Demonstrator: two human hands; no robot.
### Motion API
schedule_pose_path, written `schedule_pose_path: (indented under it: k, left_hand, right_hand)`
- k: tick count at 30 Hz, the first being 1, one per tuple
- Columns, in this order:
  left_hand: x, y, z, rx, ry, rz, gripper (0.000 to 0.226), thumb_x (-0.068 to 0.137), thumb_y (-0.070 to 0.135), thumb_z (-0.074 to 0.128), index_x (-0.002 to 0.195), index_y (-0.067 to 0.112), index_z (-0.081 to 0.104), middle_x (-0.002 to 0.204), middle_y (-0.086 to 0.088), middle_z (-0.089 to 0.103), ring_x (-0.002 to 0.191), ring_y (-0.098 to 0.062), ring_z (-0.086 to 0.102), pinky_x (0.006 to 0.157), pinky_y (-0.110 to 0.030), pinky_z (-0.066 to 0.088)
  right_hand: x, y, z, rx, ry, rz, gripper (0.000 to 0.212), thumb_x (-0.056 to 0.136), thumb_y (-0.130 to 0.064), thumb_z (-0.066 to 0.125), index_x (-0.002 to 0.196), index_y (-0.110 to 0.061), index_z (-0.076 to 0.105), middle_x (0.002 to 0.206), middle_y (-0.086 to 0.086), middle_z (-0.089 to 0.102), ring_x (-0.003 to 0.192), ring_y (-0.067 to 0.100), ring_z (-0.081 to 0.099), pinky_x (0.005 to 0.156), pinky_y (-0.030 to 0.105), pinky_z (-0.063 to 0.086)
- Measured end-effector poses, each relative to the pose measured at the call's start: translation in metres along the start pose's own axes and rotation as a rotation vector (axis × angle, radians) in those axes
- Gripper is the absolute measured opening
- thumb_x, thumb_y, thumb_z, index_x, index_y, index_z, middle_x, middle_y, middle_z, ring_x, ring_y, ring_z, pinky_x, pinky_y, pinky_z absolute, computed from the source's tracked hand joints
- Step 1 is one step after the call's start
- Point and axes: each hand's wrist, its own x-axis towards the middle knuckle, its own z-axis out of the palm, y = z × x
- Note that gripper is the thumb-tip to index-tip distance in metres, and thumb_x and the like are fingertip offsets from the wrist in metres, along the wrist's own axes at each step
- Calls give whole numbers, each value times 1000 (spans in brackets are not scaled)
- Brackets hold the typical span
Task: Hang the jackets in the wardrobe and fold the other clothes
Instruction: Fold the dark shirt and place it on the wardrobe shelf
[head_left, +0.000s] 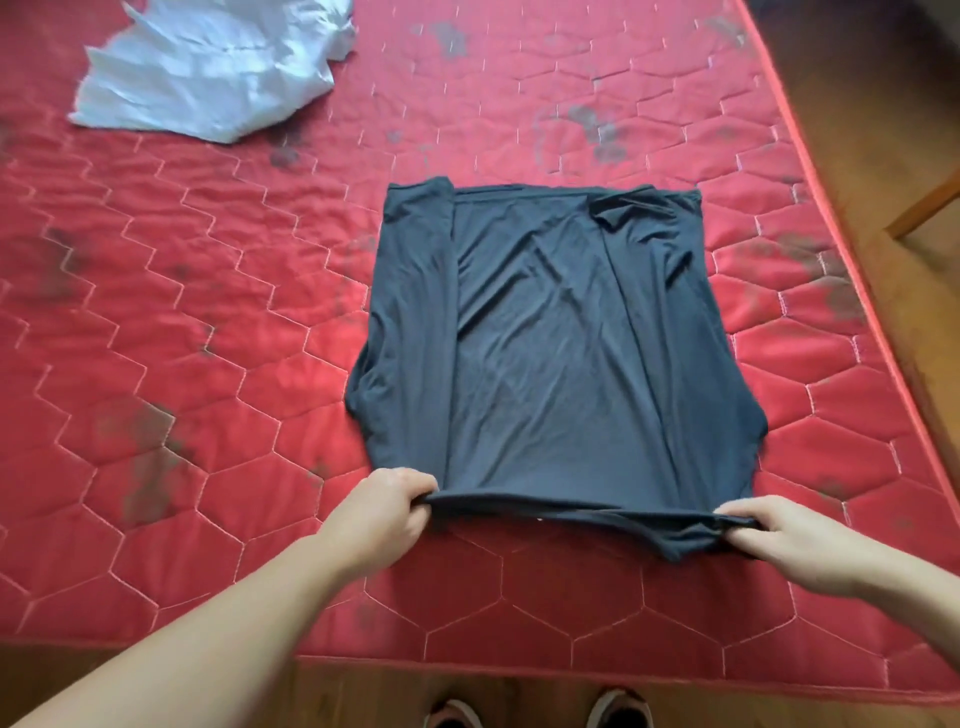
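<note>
Gripping the near hem of the dark shirt (561, 353), my left hand (379, 512) pinches its left corner and my right hand (795, 540) pinches its right corner, fingers curled round bunched cloth. Shirt lies flat on the red mattress (208, 364), toward its near right part, both sides already turned in. Fabric appears thin, soft, limp and light; I judge it will sag and slide, so both hem corners are the sound hold. White garment (208, 67) lies crumpled near the far left corner, unfolded.
</note>
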Motion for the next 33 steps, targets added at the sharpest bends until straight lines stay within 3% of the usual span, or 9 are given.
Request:
schedule_pose_path:
  k: [3,7,11,15,19,23,28,31,33]
  left_hand:
    - [-5,19,-29,64,-230,-83,25,82,9,45,59,16,39,56,-1,43,60,-19,42,56,-28,33]
    - [-1,32,-64,-79,-329,-202,26,83,8,44,58,16,48,53,6,44,50,-10,41,48,-22,33]
    - [12,37,-100,-318,-231,-284,22,82,6,46,63,14,54,51,6,41,46,-12,35,43,-23,25]
    - [32,36,-132,-521,-127,-279,22,89,7,53,88,9,75,64,2,61,57,-11,52,52,-21,38]
    - [62,33,-152,-622,22,-271,16,93,14,62,87,8,76,69,-3,66,60,-14,56,59,-27,42]
    - [101,33,-164,-751,216,-324,10,90,22,69,87,16,76,69,1,73,56,-5,64,50,-17,47]
    - [157,38,-168,-1006,271,-470,24,86,34,72,93,11,76,91,-10,76,79,-22,73,76,-32,57]
    - [185,38,-171,-1176,64,-538,55,76,49,73,110,6,73,105,-15,74,96,-30,71,90,-44,56]
    - [198,32,-173,-1253,-74,-487,57,76,47,67,116,7,69,113,-16,71,107,-30,68,94,-44,54]
  right_hand:
    - [-11,-18,-16,113,-69,70,25,88,-14,55,71,-21,71,60,-9,51,57,8,42,60,27,33]
    - [-15,-41,-41,184,-34,122,27,87,-1,52,69,-10,70,62,4,57,57,15,48,57,26,35]
    - [-13,-61,-63,282,132,77,26,90,4,49,87,-3,74,76,4,66,67,12,54,65,30,38]
    - [-6,-80,-84,484,288,72,24,91,6,46,89,5,70,71,10,60,63,17,48,56,32,31]
    - [13,-89,-106,637,350,61,21,93,0,48,92,0,69,82,16,67,73,22,53,59,32,32]
    - [51,-98,-131,809,401,62,18,95,-2,51,90,-5,68,78,9,74,61,15,69,58,26,51]
    - [113,-100,-164,1012,368,70,19,97,-8,48,93,-8,66,76,4,74,61,11,71,71,32,48]
    - [146,-94,-181,1047,363,127,19,97,-14,51,95,-7,68,79,6,75,63,13,71,74,34,49]
    - [166,-92,-191,1037,362,171,19,96,-18,54,96,-6,68,82,6,75,69,18,71,79,36,50]
